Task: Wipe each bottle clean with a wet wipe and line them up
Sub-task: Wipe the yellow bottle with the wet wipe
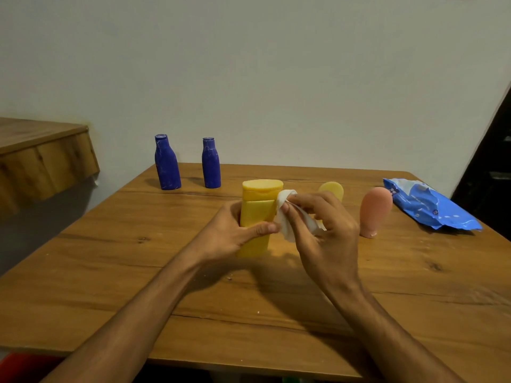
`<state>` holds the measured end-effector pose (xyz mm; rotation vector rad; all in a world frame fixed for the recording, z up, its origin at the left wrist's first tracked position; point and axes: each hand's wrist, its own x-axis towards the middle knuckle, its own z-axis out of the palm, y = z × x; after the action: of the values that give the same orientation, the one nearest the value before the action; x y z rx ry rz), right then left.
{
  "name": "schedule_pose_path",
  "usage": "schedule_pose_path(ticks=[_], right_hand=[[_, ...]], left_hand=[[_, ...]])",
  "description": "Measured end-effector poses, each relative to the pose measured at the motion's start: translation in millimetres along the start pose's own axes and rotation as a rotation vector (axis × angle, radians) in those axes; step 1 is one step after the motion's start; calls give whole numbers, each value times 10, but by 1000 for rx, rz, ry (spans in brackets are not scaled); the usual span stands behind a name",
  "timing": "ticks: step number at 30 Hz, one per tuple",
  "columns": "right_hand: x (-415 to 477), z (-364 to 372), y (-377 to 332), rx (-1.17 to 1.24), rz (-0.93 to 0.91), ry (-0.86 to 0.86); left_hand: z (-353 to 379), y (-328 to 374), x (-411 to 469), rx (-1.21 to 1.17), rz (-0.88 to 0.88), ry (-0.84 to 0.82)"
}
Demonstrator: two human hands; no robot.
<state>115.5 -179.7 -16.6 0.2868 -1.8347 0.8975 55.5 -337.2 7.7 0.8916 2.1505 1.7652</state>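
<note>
One wooden table (110, 272) with dark grain lines fills the lower view, set against a plain pale wall (276, 78). A wooden ledge (41, 150) juts out at the left, and a dark opening (492, 175) shows at the right edge. Toward the table's far left, the left blue bottle (167, 163) and the right blue bottle (211, 163) stand upright, side by side but apart. At the far right lies a crumpled blue wipe pack (431, 205), with a pink bottle (374, 211) standing cap-down near it. A second yellow bottle (331, 189) is mostly hidden behind the right hand (323, 233). The yellow bottle (257, 208) is upright at mid-table. The left hand (229, 233) wraps round its body, thumb across the front. The right hand pinches a white wet wipe (286, 230) between thumb and fingertips, against the bottle's right side just below the cap.
</note>
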Motion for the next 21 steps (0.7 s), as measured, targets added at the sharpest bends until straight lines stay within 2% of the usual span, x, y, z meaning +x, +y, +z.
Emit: schedule_pose_path(ticks=[7, 12, 21], right_hand=[[3, -11, -4, -11, -1, 14], [4, -10, 10, -18, 5, -8], [-13, -3, -2, 12, 13, -60]], left_hand=[[-65, -53, 2, 214, 26, -12], [-42, -73, -46, 187, -35, 46], [-69, -105, -6, 501, 36, 85]])
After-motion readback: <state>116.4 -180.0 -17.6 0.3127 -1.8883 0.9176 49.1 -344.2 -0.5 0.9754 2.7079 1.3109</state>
